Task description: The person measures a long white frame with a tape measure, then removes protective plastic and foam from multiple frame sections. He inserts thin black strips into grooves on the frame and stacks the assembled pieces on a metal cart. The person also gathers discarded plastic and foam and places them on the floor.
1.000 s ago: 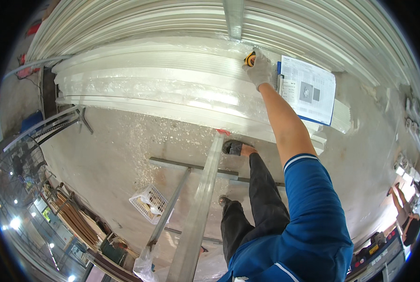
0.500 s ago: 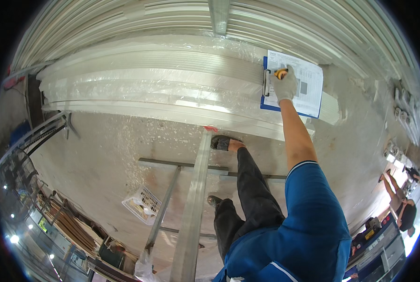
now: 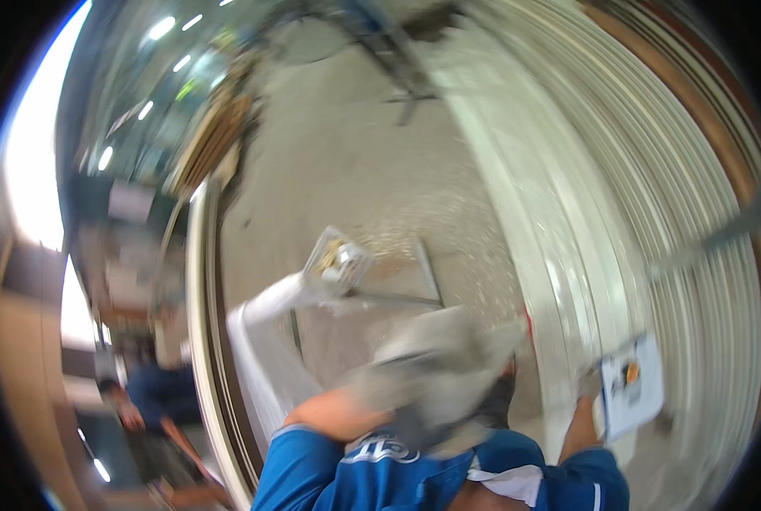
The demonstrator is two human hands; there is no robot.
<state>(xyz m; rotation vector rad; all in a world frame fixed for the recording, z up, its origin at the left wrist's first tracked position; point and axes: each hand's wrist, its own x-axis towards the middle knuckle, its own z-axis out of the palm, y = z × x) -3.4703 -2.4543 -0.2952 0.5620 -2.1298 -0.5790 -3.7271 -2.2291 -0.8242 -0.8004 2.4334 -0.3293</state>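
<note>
Your left hand: grey blur above your blue shirt, opening and hold cannot be told | Your right hand: blurred, at the left edge of the clipboard, opening and hold unclear | Yellow-and-black tape measure: on the clipboard, near its middle.

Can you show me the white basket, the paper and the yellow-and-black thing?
White basket (image 3: 318,249): head view, its left rim.
Paper (image 3: 634,410): head view, its lower part.
Yellow-and-black thing (image 3: 632,372): head view, its middle.
</note>
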